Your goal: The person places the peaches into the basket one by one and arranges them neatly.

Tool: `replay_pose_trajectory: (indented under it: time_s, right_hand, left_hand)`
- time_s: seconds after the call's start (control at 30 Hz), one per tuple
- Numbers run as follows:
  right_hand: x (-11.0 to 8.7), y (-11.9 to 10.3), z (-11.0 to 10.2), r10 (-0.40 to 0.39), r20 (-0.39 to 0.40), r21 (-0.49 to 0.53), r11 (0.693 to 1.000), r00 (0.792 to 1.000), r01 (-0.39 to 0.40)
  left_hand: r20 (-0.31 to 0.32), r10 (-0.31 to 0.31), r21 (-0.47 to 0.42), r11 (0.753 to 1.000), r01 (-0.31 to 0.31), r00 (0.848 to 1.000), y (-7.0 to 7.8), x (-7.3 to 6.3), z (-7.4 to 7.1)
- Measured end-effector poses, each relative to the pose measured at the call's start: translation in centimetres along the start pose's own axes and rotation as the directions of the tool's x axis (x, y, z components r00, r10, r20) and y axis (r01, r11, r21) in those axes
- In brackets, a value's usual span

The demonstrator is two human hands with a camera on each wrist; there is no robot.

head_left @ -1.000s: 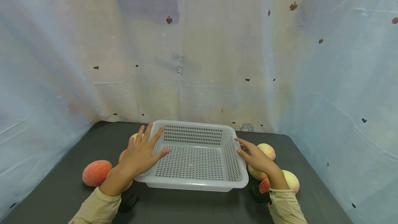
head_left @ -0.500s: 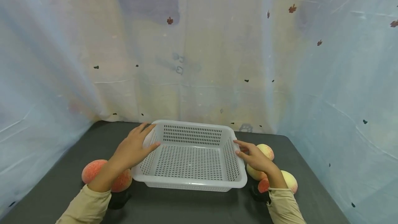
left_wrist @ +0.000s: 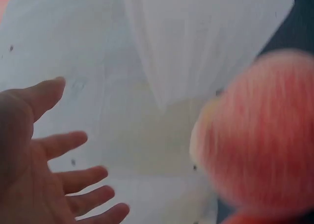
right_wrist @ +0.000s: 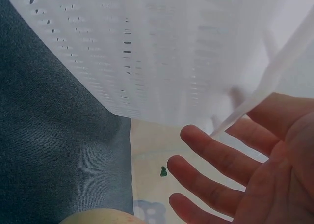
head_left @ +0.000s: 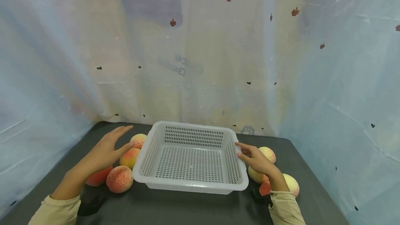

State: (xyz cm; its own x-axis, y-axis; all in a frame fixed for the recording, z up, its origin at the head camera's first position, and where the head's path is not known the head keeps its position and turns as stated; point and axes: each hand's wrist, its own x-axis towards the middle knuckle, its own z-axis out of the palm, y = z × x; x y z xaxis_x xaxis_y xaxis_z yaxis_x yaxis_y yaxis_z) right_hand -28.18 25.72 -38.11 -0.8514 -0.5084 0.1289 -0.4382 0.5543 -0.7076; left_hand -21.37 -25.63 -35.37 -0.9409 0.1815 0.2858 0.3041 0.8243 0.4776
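Observation:
A white perforated plastic basket point(head_left: 190, 162) stands on the dark tabletop in the head view, with nothing in it. My right hand point(head_left: 257, 159) holds its right rim lightly; thumb and index finger lie over the edge, and the other fingers hang below it in the right wrist view. To the left, my left hand point(head_left: 101, 153) hovers apart from the basket, fingers spread and holding nothing. Close to it lie a red peach point(head_left: 120, 180), an orange one, a yellow-red peach point(head_left: 139, 139) and another partly behind the wrist. One peach point(left_wrist: 262, 140) looms large in the left wrist view.
More peaches lie right of the basket, including a pale peach point(head_left: 291, 184) by the right forearm and another pale peach point(head_left: 268, 153) behind the hand. A patterned curtain point(head_left: 200, 61) closes off the back and both sides of the black table point(head_left: 175, 209).
My left hand has moved left, away from the basket's left side and over toward the peaches there, uncovering several of them. The right hand and basket have stayed nearly in place.

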Motion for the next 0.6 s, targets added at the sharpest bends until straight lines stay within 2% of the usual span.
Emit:
replay_pose_trajectory:
  time_s: [0.23,0.37,0.47,0.6]
  right_hand:
    - [-0.1,0.0,0.0,-0.007,0.004,0.009,1.000,1.000,0.007]
    - [0.1,0.0,-0.1,-0.003,-0.003,0.002,1.000,1.000,0.003]
    - [0.2,0.1,0.0,-0.003,-0.005,0.000,1.000,1.000,0.003]
    - [0.1,0.1,0.0,-0.007,-0.003,0.009,1.000,1.000,0.007]
  left_hand:
    - [0.107,0.017,0.015,1.000,-0.019,0.994,-3.2,-1.4,-1.8]
    - [0.172,0.016,-0.068,0.998,-0.005,0.985,-5.6,-1.7,-2.2]
    - [0.269,0.014,-0.190,0.981,0.039,0.963,-7.6,-2.0,-2.2]
    - [0.390,0.017,-0.293,0.950,0.107,0.921,-9.8,-2.4,-2.1]
